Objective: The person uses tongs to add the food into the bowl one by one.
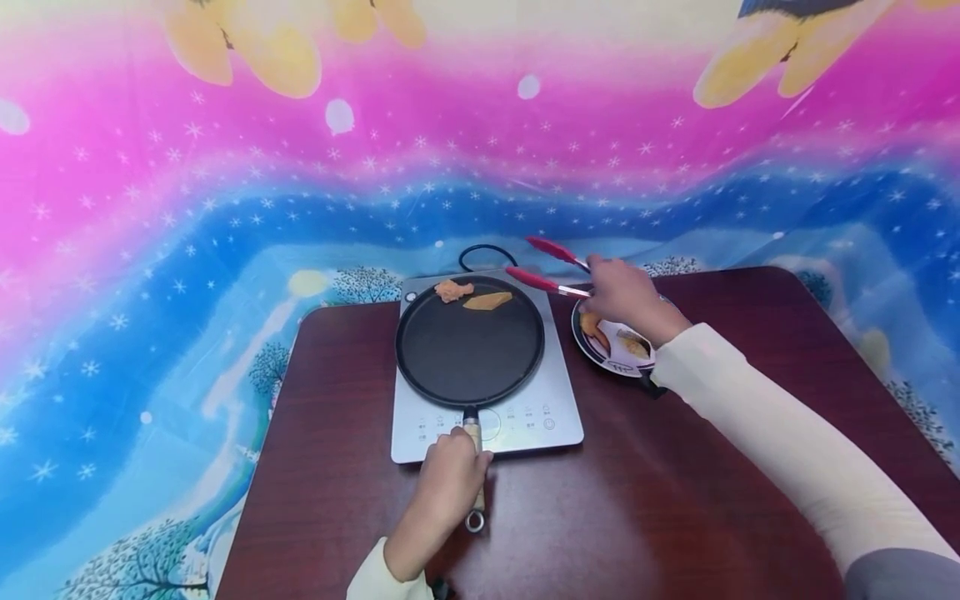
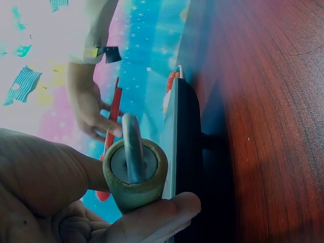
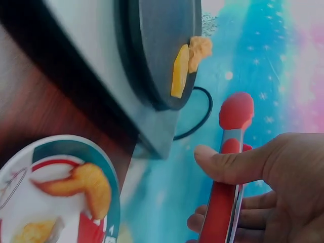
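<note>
My left hand (image 1: 448, 479) grips the wooden handle (image 2: 134, 195) of a flat black frying pan (image 1: 468, 354), which sits on a silver induction cooker (image 1: 558, 421). A crumbly, drumstick-shaped fried piece (image 1: 453, 290) and a flat yellow piece (image 1: 487, 301) lie near the pan's far edge. My right hand (image 1: 626, 296) holds red-tipped tongs (image 1: 536, 280) above the plate (image 3: 114, 197), their two arms spread with nothing between the tips. On that plate are a wing-shaped fried piece (image 3: 96, 190) and a smaller golden piece (image 3: 35, 233). The right hand and forearm partly cover the plate in the head view.
A dark red wooden table (image 1: 330, 433) bears everything. Behind the cooker a black cord (image 1: 487, 247) loops up. A patterned cloth (image 1: 450, 142) hangs behind the table. Some black object (image 1: 651, 385) shows at the plate's near edge, partly under the right sleeve.
</note>
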### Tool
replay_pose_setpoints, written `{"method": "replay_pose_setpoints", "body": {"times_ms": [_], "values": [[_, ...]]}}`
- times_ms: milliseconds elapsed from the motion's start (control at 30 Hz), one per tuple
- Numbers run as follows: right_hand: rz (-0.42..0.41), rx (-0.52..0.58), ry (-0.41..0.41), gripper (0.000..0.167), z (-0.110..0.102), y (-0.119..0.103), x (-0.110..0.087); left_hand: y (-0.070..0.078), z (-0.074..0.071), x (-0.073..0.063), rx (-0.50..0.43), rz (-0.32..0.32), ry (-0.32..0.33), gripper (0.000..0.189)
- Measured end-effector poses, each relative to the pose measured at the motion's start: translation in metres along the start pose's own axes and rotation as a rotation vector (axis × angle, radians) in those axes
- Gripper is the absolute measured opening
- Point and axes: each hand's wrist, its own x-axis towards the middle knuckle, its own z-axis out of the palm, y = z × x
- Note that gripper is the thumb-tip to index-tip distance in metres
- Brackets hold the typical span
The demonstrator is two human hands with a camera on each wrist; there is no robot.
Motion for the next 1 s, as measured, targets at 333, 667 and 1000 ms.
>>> {"method": "replay_pose_setpoints", "body": {"times_ms": [333, 667, 1000], "values": [[0.085, -0.018, -0.037, 0.075, 0.002, 0.043, -0.032, 0.000, 0.001, 0.000, -0.004, -0.007, 0.007, 0.027], [0.102, -0.132, -0.075, 0.078, 0.010, 0.078, -0.075, 0.001, 0.001, -0.002, -0.002, -0.026, -0.001, 0.031], [0.113, -0.140, -0.121, 0.082, 0.019, 0.101, -0.111, 0.002, 0.001, 0.000, 0.001, -0.034, 0.002, 0.032]]}}
